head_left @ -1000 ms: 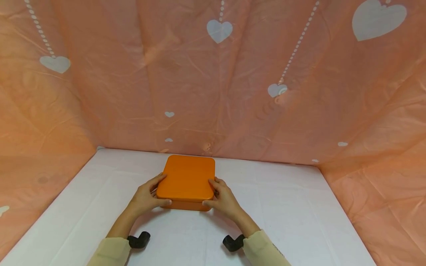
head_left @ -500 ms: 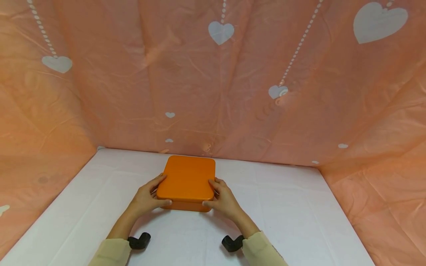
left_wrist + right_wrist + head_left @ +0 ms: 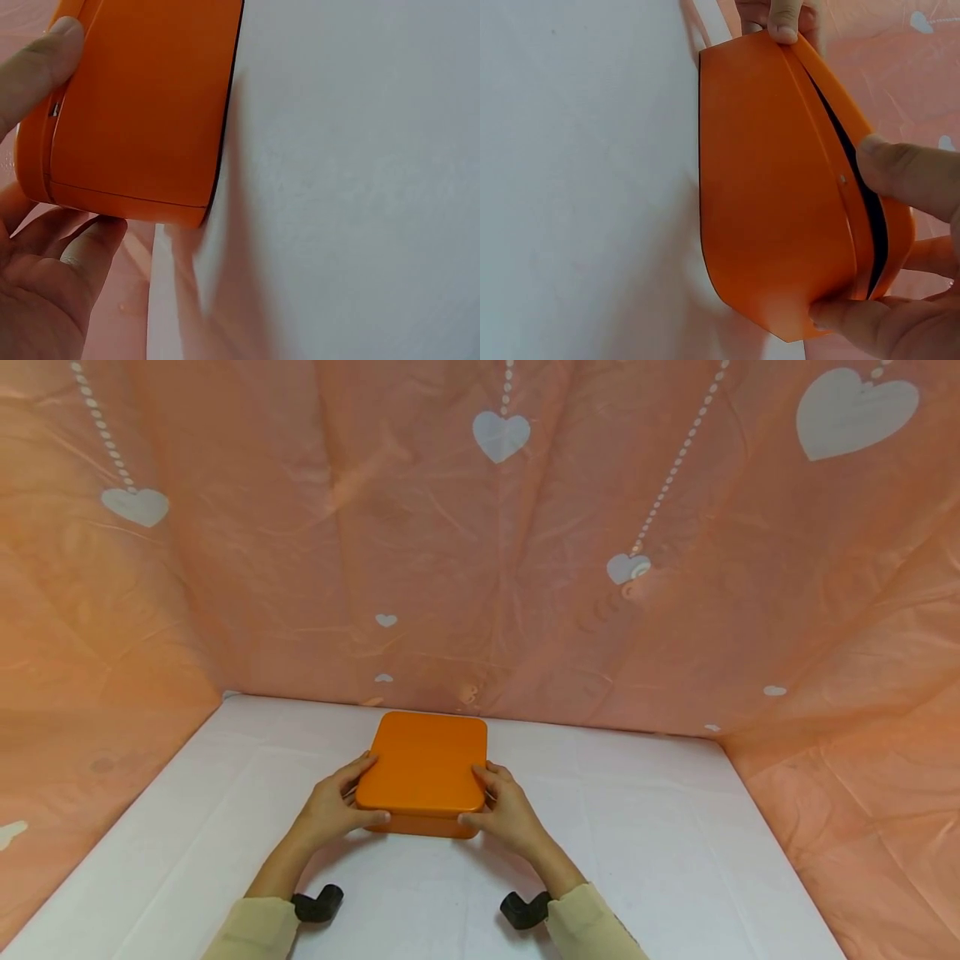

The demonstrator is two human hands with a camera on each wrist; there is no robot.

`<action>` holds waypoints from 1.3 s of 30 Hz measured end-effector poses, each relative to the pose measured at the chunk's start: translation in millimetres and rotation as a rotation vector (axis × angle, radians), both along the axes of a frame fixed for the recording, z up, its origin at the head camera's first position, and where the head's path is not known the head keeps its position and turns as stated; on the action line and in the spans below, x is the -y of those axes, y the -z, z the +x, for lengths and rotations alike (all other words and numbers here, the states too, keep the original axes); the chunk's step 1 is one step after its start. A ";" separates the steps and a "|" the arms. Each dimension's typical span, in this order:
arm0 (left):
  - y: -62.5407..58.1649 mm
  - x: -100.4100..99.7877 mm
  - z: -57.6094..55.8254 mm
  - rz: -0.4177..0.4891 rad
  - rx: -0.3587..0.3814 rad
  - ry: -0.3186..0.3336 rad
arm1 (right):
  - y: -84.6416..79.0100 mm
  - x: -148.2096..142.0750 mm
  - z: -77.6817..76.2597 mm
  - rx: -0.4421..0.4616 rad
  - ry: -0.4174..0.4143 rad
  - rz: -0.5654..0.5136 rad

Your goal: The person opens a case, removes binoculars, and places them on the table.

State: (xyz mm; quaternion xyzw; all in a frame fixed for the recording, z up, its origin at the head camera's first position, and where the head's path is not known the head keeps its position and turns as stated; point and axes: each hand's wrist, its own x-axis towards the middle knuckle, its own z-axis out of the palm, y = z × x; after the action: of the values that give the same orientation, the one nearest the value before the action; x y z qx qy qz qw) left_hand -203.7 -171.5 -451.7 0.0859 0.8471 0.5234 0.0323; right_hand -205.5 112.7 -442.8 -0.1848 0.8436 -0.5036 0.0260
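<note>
An orange rectangular lidded box [image 3: 423,764] rests on the white table, near its back edge. My left hand [image 3: 330,806] holds its left side, the thumb on the front near the left corner. In the left wrist view the left thumb [image 3: 45,67] lies along the lid's rim, with several fingers on the box's end. My right hand [image 3: 510,810] grips the right front corner, thumb in front and fingers at the side. A dark gap between lid and body shows in the right wrist view, beside the right thumb [image 3: 900,169]. The inside of the box is hidden.
The white-covered table [image 3: 645,835] spreads around the box. A pink-orange curtain [image 3: 420,543] with pale hearts hangs behind it and along both sides. A black bent piece sits at the left wrist [image 3: 318,903] and another at the right wrist [image 3: 525,910].
</note>
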 end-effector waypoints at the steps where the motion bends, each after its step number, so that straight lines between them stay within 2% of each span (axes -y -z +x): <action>1: 0.0 -0.2 0.0 0.002 0.000 0.001 | 0.0 0.0 0.1 0.000 0.000 -0.005; 10: 1.9 1.5 -3.2 0.005 0.007 -0.005 | -1.8 -1.7 -2.2 0.044 -0.016 -0.061; 20: -1.1 -0.1 -2.6 0.019 0.020 -0.013 | -4.6 -1.0 -2.3 0.064 -0.016 -0.065; 25: -2.6 -1.6 -0.9 -0.023 -0.005 -0.030 | -6.1 -1.0 -0.8 0.065 -0.015 -0.088; 29: -3.3 -1.1 -0.4 -0.043 -0.022 -0.036 | -5.4 -1.0 -0.8 0.034 -0.006 -0.081; 33: -5.5 -1.7 0.2 -0.044 -0.039 -0.030 | -4.2 -2.7 -1.5 -0.012 0.025 -0.025; 39: -7.9 -3.2 2.0 -0.040 -0.060 -0.033 | -9.6 -5.5 -0.6 -0.056 0.029 -0.003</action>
State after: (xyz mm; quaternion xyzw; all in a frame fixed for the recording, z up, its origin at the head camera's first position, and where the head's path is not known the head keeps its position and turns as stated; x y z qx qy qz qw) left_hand -201.6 -168.3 -443.8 0.0870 0.8594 0.5038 0.0002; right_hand -206.1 118.2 -433.2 -0.1869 0.8458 -0.4997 -0.0052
